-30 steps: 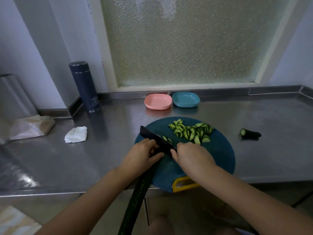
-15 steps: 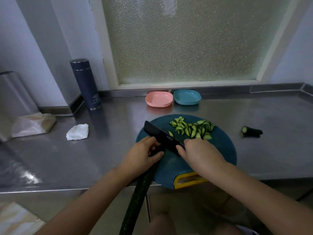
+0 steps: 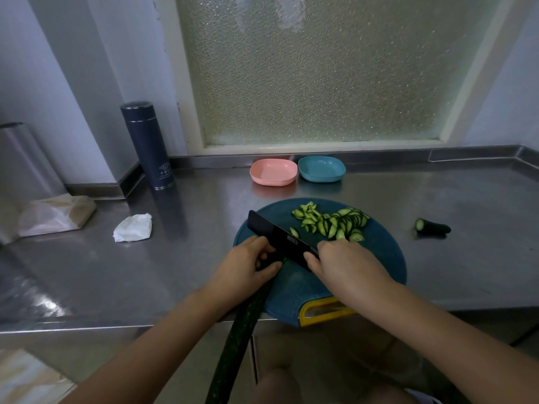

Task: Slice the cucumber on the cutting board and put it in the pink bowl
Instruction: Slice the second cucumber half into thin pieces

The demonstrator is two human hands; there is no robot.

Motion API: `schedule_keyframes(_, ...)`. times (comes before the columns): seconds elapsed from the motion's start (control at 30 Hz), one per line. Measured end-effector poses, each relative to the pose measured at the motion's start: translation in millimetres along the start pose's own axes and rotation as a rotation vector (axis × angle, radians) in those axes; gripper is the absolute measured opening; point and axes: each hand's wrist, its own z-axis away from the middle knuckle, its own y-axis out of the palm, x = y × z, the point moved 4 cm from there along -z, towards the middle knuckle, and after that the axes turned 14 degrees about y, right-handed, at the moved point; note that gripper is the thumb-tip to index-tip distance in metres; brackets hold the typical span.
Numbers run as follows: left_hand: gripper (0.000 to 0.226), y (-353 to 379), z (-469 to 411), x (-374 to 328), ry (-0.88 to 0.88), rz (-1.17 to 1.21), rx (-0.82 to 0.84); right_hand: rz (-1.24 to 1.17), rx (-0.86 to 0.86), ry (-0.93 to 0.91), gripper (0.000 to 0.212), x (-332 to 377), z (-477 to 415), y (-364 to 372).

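little has been shifted since earlier: knife (image 3: 280,237) is gripped by right hand (image 3: 347,263) over cutting board (image 3: 379,258); cucumber (image 3: 242,325) is clamped at board's left by left hand (image 3: 242,266) for steady slicing; pink bowl (image 3: 262,170) behind board is unfilled.

1. left hand (image 3: 242,266): bare, uncovered up to the wrist.
2. right hand (image 3: 347,266): bare, uncovered up to the wrist.
3. left forearm (image 3: 163,330): bare along its whole visible length, down to the lower frame edge.
4. right forearm (image 3: 437,325): bare along its whole visible length.
5. rounded bare leg part (image 3: 277,383): bottom centre, blurred; likely a knee, cannot be confirmed.
6. small patch of pale whitish fabric (image 3: 420,399): bottom edge; garment type cannot be told.
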Motion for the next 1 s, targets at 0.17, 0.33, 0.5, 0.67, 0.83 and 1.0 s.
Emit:
schedule_keyframes(0.17, 0.021, 0.4, 0.8, 0.7, 0.0, 0.002, 0.001, 0.025, -0.01, -0.01, 0.042, 1.3, 0.5, 1.0)
schedule_keyframes(0.33, 0.02, 0.5, 0.7, 1.0, 0.005, -0.01, 0.0, 0.028, 0.016, -0.02, 0.041, 6.2, -7.0, 9.0)
schedule_keyframes(0.5, 0.015, -0.2, 1.7, -0.9, 0.011, -0.01, -0.003, 0.037, 0.033, -0.011, 0.042, 10.5, -10.6, 17.1)
schedule_keyframes(0.67, 0.015, -0.1, 2.4, -1.6, 0.012, -0.01, 0.005, 0.042, 0.055, 0.004, 0.042, 13.1, -9.1, 16.3)
schedule_keyframes(0.83, 0.016, -0.6, 2.7, -1.0, 0.007, -0.018, -0.011, 0.014, 0.045, 0.052, 0.043, 5.4, -12.4, 15.8)
schedule_keyframes(1.0, 0.018, -0.6, 3.2, -0.1, 0.004, -0.033, 0.008, -0.033, 0.088, 0.098, 0.044, -7.8, -15.1, 10.0)
